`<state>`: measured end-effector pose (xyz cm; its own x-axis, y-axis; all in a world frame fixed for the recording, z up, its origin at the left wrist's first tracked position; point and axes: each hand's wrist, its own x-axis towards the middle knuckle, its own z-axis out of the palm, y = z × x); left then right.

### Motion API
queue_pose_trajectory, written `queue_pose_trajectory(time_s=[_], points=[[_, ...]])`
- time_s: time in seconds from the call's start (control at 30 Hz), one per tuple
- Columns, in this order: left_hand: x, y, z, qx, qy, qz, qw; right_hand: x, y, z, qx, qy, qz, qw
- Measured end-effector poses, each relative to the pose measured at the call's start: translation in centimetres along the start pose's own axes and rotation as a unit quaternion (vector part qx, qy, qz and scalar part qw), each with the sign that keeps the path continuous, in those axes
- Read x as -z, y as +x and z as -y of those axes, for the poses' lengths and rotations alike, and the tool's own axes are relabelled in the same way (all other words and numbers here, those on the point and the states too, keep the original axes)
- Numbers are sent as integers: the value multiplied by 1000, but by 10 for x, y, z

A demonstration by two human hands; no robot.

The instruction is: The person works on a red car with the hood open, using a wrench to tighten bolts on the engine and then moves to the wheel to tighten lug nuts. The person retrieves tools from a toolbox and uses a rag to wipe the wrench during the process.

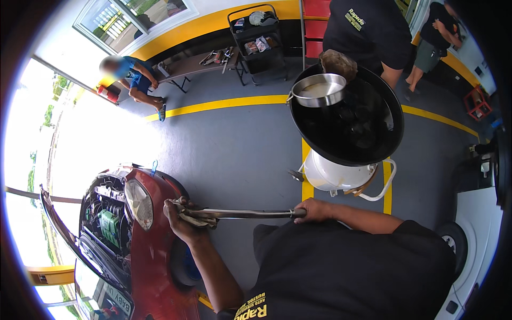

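Observation:
A long silver metal bar with a darker grip end lies level in front of me; its exact kind I cannot tell. My right hand is closed round its right end. Around the left end, my left hand is closed on a crumpled, soiled rag wrapped against the bar, hiding that tip. Just beyond my left hand is the front corner of a red car, its headlight facing up in view and its hood raised over the engine bay.
Ahead right stands a black round drain pan on a white tank, with a steel bowl and brown crumpled item. A co-worker is behind it. A bench, black cart and seated person are farther back.

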<state>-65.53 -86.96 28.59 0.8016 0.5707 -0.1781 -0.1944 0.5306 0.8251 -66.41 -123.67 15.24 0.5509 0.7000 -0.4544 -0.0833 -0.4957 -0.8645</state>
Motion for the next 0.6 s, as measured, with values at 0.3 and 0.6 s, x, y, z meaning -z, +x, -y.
queue_pose_trajectory(time_s=[0.3,0.6], points=[[-17,266,7,67,10,39,997,50,193,72,-74,-35,-120,989],[-53,478,-30,152,-102,164,969,148,373,154,-121,-38,-131,983]])
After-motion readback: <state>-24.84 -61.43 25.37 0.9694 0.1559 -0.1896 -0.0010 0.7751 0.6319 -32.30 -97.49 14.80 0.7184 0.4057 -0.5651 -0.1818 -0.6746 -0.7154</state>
